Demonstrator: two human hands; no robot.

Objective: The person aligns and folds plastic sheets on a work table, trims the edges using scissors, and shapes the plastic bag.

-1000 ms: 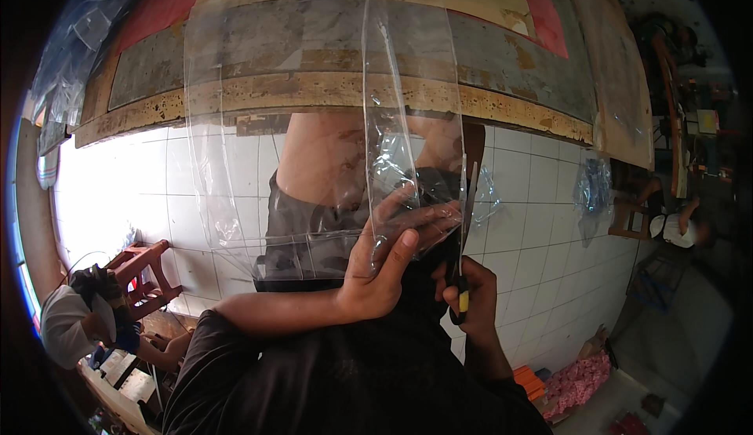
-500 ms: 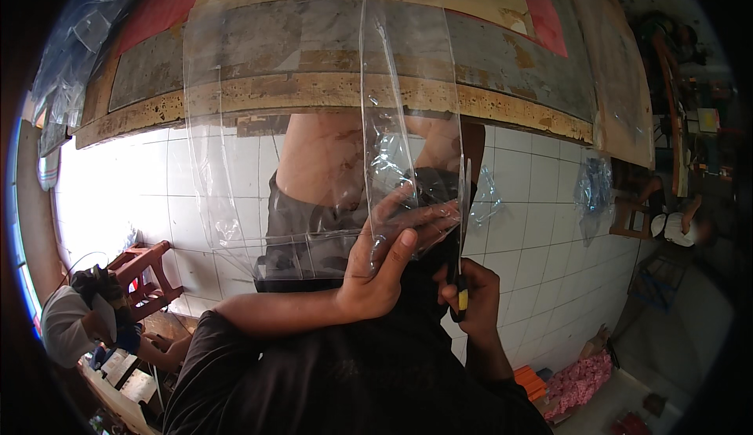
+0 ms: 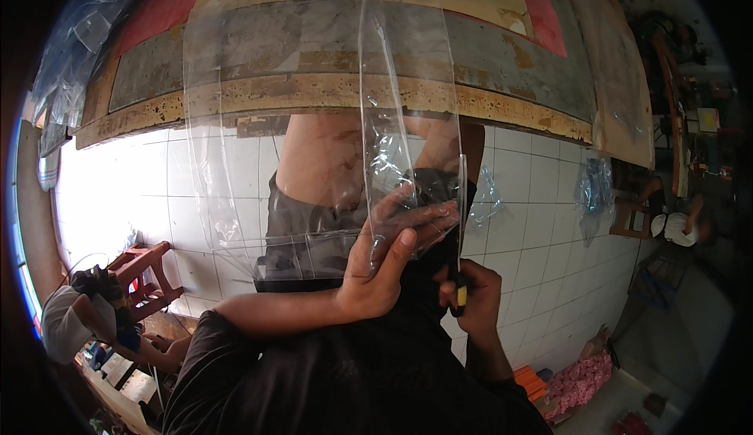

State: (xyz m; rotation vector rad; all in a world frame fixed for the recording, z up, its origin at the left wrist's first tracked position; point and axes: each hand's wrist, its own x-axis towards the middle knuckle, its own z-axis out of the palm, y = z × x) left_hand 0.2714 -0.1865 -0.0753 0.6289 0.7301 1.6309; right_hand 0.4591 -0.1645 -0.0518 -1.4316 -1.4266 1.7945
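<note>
A large clear plastic sheet [image 3: 294, 200] with folds and a seam hangs from the wooden table's edge down over my lap. My left hand [image 3: 384, 266] pinches its lower right part, the thumb in front and the fingers behind, seen through the film. My right hand [image 3: 478, 298] grips scissors [image 3: 461, 266] with black and yellow handles. Their long blades point away from me, upright along the right edge of the plastic, close to my left fingertips. Whether the blades are cutting the film cannot be made out.
The worn wooden table [image 3: 314, 94] spans the far side. Clear plastic [image 3: 82, 35] is piled at its left end, and more film [image 3: 620, 82] drapes its right end. A co-worker [image 3: 74, 321] sits at lower left beside a red-brown stool [image 3: 149, 278]. Pink cloth [image 3: 580, 384] lies at lower right.
The scissors' blades have drawn closer together and shifted slightly left against the plastic's edge. My left hand stays in place. The co-worker at left has moved an arm.
</note>
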